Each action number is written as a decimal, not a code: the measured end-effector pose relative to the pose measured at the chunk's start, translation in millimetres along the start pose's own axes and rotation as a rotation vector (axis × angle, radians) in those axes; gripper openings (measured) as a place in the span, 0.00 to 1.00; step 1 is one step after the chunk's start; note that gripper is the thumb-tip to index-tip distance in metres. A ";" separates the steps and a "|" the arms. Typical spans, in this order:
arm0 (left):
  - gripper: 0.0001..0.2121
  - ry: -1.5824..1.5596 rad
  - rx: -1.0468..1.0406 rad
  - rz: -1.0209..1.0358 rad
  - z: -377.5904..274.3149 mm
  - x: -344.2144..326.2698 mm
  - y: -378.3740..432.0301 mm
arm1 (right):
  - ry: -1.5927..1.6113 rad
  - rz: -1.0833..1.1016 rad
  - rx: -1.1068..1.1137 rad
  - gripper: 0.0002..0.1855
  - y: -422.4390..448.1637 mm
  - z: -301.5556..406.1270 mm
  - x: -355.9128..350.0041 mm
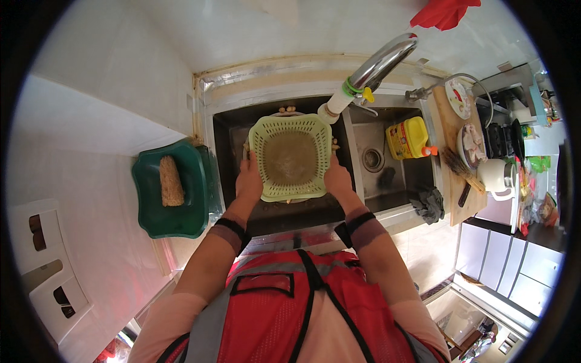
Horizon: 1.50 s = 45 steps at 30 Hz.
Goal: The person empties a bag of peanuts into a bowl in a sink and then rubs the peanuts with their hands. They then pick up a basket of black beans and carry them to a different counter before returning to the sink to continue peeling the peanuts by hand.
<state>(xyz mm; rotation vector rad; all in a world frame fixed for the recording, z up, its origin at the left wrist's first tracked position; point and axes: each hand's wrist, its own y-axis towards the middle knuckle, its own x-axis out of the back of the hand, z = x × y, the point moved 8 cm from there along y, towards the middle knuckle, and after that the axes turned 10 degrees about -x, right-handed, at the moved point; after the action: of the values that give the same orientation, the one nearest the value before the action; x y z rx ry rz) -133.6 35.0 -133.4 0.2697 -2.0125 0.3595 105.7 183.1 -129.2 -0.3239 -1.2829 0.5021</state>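
Both hands hold a pale green slotted plastic basket (291, 192) in the left basin of a double sink. Murky, brownish water (290, 156) shows inside it. My left hand (249, 179) grips its left side, and my right hand (338, 176) grips its right side; some fingertips are hidden by the rim. Under the basket, the edge of a round vessel shows, and several peanut-like pieces (287, 109) lie around it. A chrome faucet (381, 61) with a white nozzle reaches over the basket's upper right corner.
A yellow detergent jug (407, 138) and a dark cloth (427, 205) sit at the right basin. Left of the sink, a green tub (152, 218) holds a loofah-like brown piece (171, 181). On the right, a cutting board (449, 181) bears a bowl of raw meat (473, 145), a brush and a white kettle (494, 176).
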 end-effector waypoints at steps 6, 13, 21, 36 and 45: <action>0.34 -0.146 -0.166 -0.276 -37.0 49.6 -13.1 | 0.033 -0.047 -0.034 0.33 -36.1 3.1 53.7; 0.34 -0.134 -0.113 -0.127 -42.6 25.4 12.9 | -0.014 -0.136 -0.071 0.38 -16.5 -21.1 40.8; 0.36 0.053 0.013 0.154 -23.5 -3.4 17.2 | -0.114 0.120 -0.140 0.46 -4.4 -21.7 -4.4; 0.31 -0.130 -0.197 -0.407 -29.9 66.0 -25.2 | 0.062 -0.049 0.056 0.37 -50.7 22.1 59.0; 0.35 -0.031 -0.001 -0.081 1.6 7.5 -10.3 | -0.035 0.103 -0.063 0.37 -19.9 0.9 0.8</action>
<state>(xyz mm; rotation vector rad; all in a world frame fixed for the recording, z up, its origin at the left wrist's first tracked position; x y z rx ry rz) -134.7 24.5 -126.0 0.3574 -2.0252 0.3046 108.4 166.6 -118.4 -0.4371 -1.3225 0.5574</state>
